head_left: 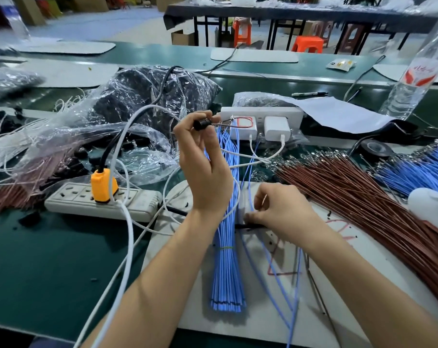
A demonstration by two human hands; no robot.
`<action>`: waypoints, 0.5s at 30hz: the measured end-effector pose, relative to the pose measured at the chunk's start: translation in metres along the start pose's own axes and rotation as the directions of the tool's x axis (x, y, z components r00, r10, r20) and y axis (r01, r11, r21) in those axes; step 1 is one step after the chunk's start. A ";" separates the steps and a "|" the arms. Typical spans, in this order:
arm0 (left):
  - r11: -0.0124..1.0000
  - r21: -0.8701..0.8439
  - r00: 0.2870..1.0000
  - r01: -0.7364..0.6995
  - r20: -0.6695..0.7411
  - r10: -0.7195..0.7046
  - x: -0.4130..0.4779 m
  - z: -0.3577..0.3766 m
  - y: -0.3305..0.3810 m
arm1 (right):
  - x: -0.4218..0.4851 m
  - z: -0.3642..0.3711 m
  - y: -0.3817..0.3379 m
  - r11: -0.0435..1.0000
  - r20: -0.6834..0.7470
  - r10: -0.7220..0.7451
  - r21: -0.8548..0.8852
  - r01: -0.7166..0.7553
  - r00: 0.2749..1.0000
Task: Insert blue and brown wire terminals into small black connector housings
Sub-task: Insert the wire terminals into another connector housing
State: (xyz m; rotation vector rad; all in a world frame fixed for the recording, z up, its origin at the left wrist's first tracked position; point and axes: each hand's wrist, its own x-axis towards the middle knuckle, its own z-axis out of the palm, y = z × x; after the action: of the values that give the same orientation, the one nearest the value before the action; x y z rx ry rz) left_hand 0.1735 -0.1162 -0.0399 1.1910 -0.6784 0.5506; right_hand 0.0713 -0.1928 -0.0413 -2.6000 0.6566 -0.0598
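We take the white mat (238, 322) in front of the person as our landmark. It lies on a dark green table (50, 259) and has some red marker lines drawn on it.

Above the far edge of the mat, the left hand (203, 156) is raised. Its thumb and fingers pinch a small black connector housing (201, 123), and a thin brown wire (221, 124) comes out of the housing to the right. The right hand (283, 209) rests on the mat with its fingers curled downward, next to some loose blue wires. We cannot tell if it grips anything.

A bundle of blue wires (225, 259) lies along the middle of the mat. Over the right edge of the mat a large fan of brown wires (351, 197) is spread, and further right more blue wires (413, 167).

To the left of the mat there is a grey power strip (100, 199) with an orange plug (103, 184). Behind the mat stands a white power strip (260, 116) with chargers. Behind and left of the mat are clear plastic bags (147, 91) with dark parts inside. Behind and right stands a water bottle (413, 79).

Far behind the mat, the room is a wide workshop with a long dark table (288, 11) and orange stools (308, 43) on a pale floor.
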 end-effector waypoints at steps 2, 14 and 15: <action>1.000 0.004 1.000 -0.006 0.015 0.006 0.000 0.000 0.000 | 0.005 -0.005 -0.006 0.994 0.070 0.091 -0.068 -0.087 0.993; 0.981 0.140 0.976 -0.134 0.189 0.107 -0.008 0.002 0.002 | 0.002 -0.005 0.011 0.765 0.024 0.209 0.619 -0.179 0.978; 0.979 0.152 0.971 -0.139 0.215 0.104 -0.008 0.003 0.001 | 0.000 -0.009 0.018 0.620 0.031 0.204 0.769 -0.153 0.979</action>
State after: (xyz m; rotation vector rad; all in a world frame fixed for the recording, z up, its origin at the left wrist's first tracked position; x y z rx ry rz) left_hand 0.1664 -0.1189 -0.0443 1.3821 -0.9013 0.6006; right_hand 0.0620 -0.2105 -0.0414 -1.6876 0.7084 -0.2923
